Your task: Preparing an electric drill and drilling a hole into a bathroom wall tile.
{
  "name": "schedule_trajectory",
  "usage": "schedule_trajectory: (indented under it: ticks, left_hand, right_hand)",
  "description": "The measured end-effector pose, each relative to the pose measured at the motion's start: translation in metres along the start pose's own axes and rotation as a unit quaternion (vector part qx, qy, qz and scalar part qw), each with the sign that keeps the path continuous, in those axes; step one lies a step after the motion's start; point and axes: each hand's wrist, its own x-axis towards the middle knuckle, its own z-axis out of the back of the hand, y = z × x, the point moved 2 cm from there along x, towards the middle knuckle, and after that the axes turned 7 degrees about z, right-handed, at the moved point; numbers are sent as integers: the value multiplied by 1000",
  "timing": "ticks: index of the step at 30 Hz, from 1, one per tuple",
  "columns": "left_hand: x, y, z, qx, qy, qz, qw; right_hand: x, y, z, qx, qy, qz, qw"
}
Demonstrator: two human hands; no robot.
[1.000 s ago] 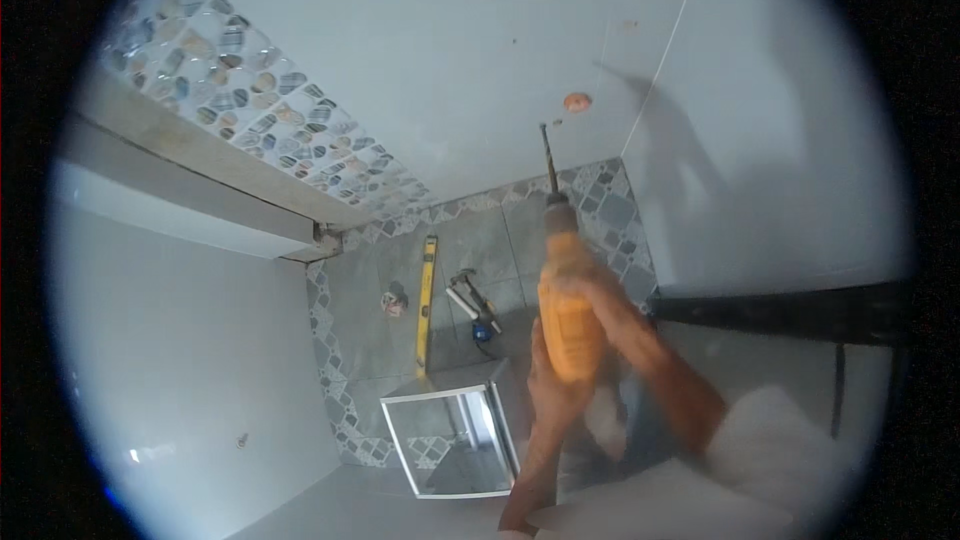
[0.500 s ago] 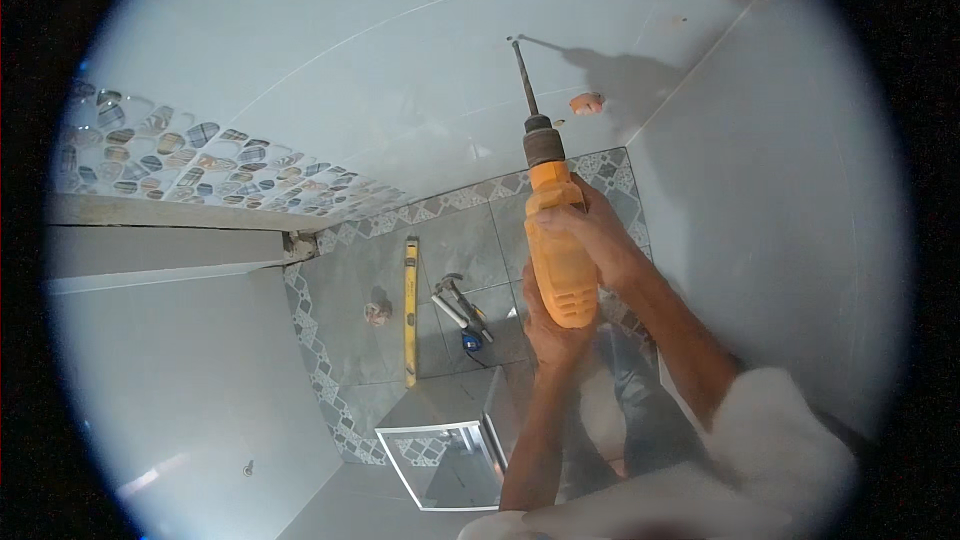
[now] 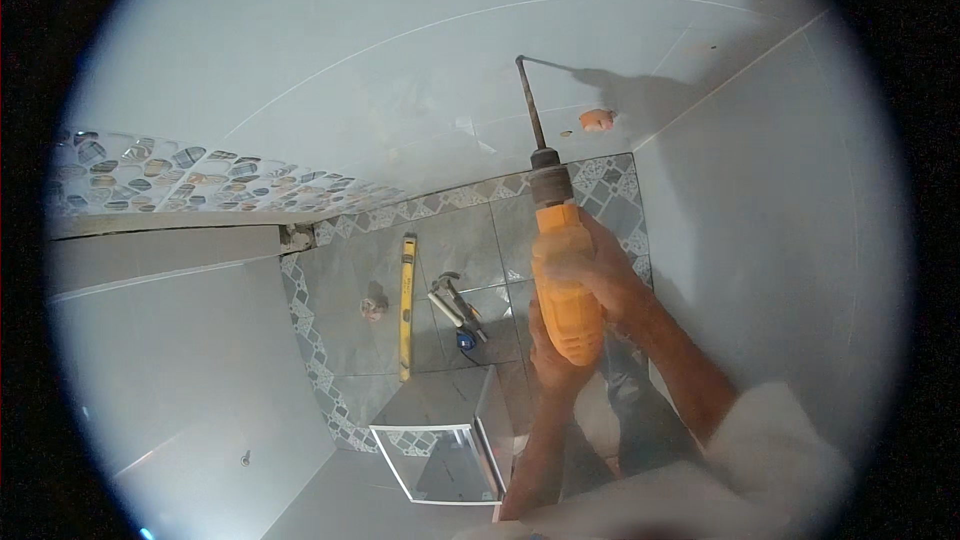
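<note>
Both my hands are closed around an orange power drill (image 3: 572, 315) that points up at the light tiled wall. My right hand (image 3: 612, 275) wraps the body just behind the dark chuck (image 3: 550, 183). My left hand (image 3: 553, 355) grips it farther back, from below on the left side, its fingers partly hidden by the casing. The long drill bit (image 3: 532, 105) slants slightly left, and its tip meets its own shadow at the wall.
A broken opening (image 3: 597, 120) and a small hole (image 3: 566, 133) mark the wall right of the bit. On the floor lie a yellow spirit level (image 3: 407, 310), a claw hammer (image 3: 452, 298) and a blue tape measure (image 3: 466, 340). A white-framed glass-fronted box (image 3: 420, 427) stands nearer me.
The bit's tip has come onto the small wall hole it was just beside, and now covers it. My view has shifted a little; both hands keep their grip on the drill.
</note>
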Motion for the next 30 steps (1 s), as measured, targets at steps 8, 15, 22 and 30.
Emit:
schedule_trajectory:
  ticks: [8,15,22,30]
  left_hand:
    - [1,9,-5,25,-1,-23,999]
    - [3,-2,-1,25,31,50,998]
    - [6,-5,4,-40,15,16,999]
    - [7,-10,6,-123,20,-7,992]
  right_hand:
    - [4,-2,3,3,-9,-8,1000]
    - [-1,3,0,50,-16,-31,998]
    - [-5,-6,-11,32,-17,21,999]
    - [-1,-11,-13,88,-5,31,996]
